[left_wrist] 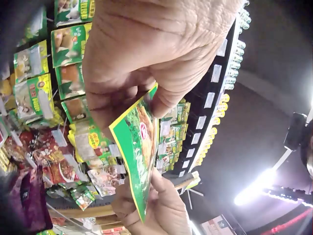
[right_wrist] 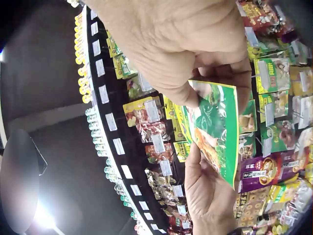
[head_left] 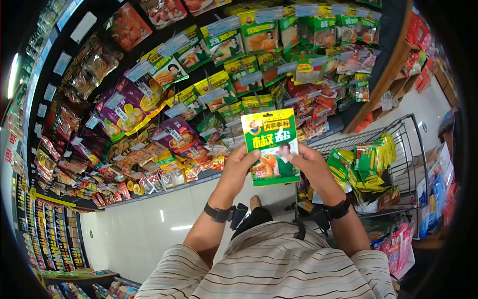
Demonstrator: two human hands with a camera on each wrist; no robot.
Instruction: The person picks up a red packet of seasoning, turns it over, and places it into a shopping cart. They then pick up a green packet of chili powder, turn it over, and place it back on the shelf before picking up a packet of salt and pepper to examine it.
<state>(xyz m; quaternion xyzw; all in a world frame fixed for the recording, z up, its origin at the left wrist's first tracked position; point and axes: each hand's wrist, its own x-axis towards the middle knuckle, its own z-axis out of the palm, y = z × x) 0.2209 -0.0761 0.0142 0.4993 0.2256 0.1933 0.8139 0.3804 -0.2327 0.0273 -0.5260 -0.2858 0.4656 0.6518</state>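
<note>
A yellow and green seasoning packet (head_left: 271, 149) is held upright in front of the person's chest, its printed front toward the head camera. The left hand (head_left: 236, 172) pinches its left edge, thumb on the front. On the right edge, the right hand (head_left: 312, 167) pinches it the same way. In the left wrist view the packet (left_wrist: 139, 147) is seen at a slant, with the left hand (left_wrist: 156, 54) close above and the right hand (left_wrist: 156, 208) at the far edge. The right wrist view shows the packet (right_wrist: 215, 129) between the right hand (right_wrist: 181, 49) and left hand (right_wrist: 210, 196).
Shelves of hanging packets (head_left: 224, 42) curve behind the hands, with purple bags (head_left: 127, 107) at the left. A wire cart (head_left: 416, 164) at the right holds a pile of green and yellow packets (head_left: 366, 164). A wooden shelf edge (head_left: 381, 74) stands behind the cart.
</note>
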